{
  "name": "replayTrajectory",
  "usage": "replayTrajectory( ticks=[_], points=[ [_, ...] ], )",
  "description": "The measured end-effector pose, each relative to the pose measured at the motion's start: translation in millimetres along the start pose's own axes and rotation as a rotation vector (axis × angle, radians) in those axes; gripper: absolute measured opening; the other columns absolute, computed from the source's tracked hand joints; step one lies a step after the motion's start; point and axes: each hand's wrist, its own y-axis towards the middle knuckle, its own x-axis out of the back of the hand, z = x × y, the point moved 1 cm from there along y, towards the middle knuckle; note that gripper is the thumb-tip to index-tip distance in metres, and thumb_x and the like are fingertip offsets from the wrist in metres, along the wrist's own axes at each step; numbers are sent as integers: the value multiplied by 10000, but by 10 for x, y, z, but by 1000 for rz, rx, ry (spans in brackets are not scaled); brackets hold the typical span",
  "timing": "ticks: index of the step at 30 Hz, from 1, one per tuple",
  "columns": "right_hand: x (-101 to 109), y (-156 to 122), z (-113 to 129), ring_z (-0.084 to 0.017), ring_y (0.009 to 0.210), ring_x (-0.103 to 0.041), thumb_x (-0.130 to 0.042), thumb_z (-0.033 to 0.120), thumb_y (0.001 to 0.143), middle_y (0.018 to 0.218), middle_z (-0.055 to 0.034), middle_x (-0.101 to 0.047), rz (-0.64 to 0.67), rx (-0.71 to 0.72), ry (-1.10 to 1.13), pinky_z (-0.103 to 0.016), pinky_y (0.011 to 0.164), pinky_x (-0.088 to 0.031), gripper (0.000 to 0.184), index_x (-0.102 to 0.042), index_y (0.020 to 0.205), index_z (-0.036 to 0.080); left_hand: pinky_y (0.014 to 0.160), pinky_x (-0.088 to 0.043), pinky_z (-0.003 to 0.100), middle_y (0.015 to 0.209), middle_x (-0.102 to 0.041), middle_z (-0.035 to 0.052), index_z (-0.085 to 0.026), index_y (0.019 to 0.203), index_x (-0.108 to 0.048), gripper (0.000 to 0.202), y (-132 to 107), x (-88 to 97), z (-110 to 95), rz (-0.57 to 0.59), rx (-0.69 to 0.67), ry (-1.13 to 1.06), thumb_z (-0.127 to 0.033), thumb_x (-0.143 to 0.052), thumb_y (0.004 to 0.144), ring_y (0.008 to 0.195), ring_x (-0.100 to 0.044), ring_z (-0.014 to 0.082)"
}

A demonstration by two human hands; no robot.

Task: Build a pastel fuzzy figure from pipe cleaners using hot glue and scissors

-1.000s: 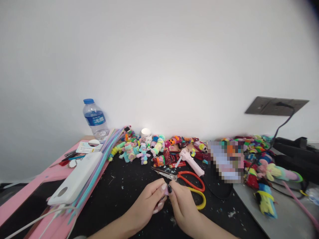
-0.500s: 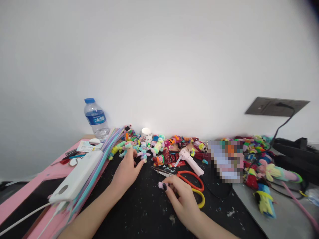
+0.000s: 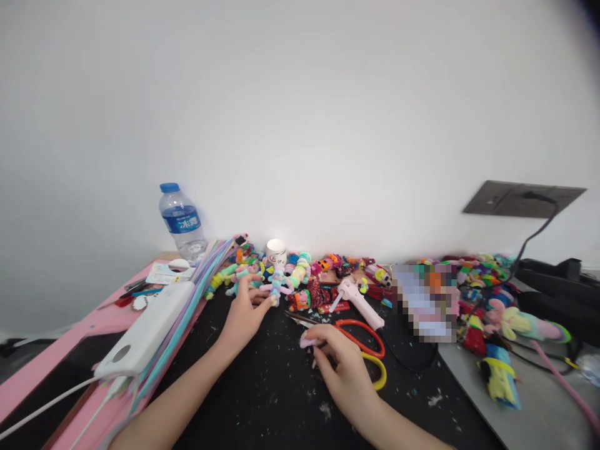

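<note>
My left hand [image 3: 248, 309] pinches a small pastel pipe-cleaner doll [image 3: 277, 286] between thumb and fingers. The doll is upright, blue and pink, with its arms out. Closer to me, my right hand [image 3: 340, 359] is closed on a little lilac fuzzy piece [image 3: 307, 341] at its fingertips; part of the piece is hidden by the fingers. Scissors [image 3: 360, 325] with red and yellow handles lie just behind and under the right hand. A pale pink glue gun [image 3: 360, 303] rests beyond them.
Several fuzzy dolls [image 3: 300, 272] line the wall around a paper cup [image 3: 276, 252]. At left are a bottle [image 3: 180, 219], pipe cleaners [image 3: 210, 265] and a white power bank [image 3: 145, 331] with cables. A wall socket [image 3: 520, 199] and more dolls [image 3: 500, 375] are right.
My left hand has lifted the doll slightly and turned it, so its arms show more. The lilac piece in my right hand has turned as the fingers shifted over it.
</note>
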Motion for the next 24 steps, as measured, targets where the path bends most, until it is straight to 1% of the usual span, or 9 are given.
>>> replayTrajectory(
  ticks=[3, 6, 10, 14, 16, 18, 21, 24],
  points=[
    [15, 12, 1, -169, 835, -616, -430, 22, 776, 941, -70, -632, -36, 0, 39, -257, 662, -520, 281, -602, 918, 193, 632, -486, 305, 915, -649, 61, -216, 1051, -382, 467, -46, -18, -23, 24, 86, -177, -320, -662, 692, 728, -663, 194],
    [26, 24, -1, -171, 852, -626, -478, 32, 765, 945, -67, -643, -34, 4, 69, -258, 675, -531, 255, -623, 897, 195, 575, -485, 275, 954, -623, 46, -226, 1074, -372, 509, -102, -38, -65, 20, 175, -271, -334, -680, 684, 635, -653, 156],
    [34, 22, -9, -166, 830, -640, -561, 80, 767, 926, -59, -664, -10, -4, 97, -253, 680, -541, 179, -658, 859, 199, 592, -501, 249, 871, -610, -6, -233, 1068, -391, 501, -169, -57, -114, 1, 251, -464, -295, -701, 680, 622, -640, 124],
    [37, 3, -22, -150, 683, -648, -596, 150, 785, 786, -38, -683, -13, -63, 86, -253, 631, -539, 74, -661, 787, 185, 629, -509, 212, 862, -605, -21, -236, 1074, -471, 434, -208, -67, -143, -17, 251, -712, -239, -694, 703, 666, -631, 97],
    [39, -1, -31, -139, 612, -635, -580, 178, 804, 725, -30, -667, -28, -104, 103, -243, 581, -528, 74, -639, 759, 174, 664, -516, 210, 873, -608, -15, -235, 1082, -511, 414, -227, -80, -160, 31, 256, -806, -213, -693, 711, 701, -627, 95],
    [44, 4, -40, -133, 588, -621, -559, 189, 819, 699, -24, -643, -51, -126, 132, -237, 555, -515, 98, -619, 742, 173, 689, -517, 218, 881, -615, 1, -215, 1067, -547, 371, -255, -100, -180, 114, 281, -831, -203, -689, 725, 727, -624, 101],
    [59, 23, -57, -135, 611, -618, -565, 191, 811, 743, -28, -634, -119, -127, 223, -244, 565, -516, 96, -615, 729, 178, 716, -508, 234, 914, -625, 26, -191, 1069, -572, 332, -316, -136, -210, 244, 307, -783, -207, -674, 754, 756, -622, 113],
    [80, 46, -70, -151, 690, -633, -605, 162, 770, 797, -40, -654, -182, -117, 301, -251, 612, -522, 64, -632, 716, 184, 742, -496, 255, 962, -626, 44, -202, 1117, -562, 355, -378, -169, -226, 388, 322, -762, -210, -657, 775, 787, -624, 128]
  ],
)
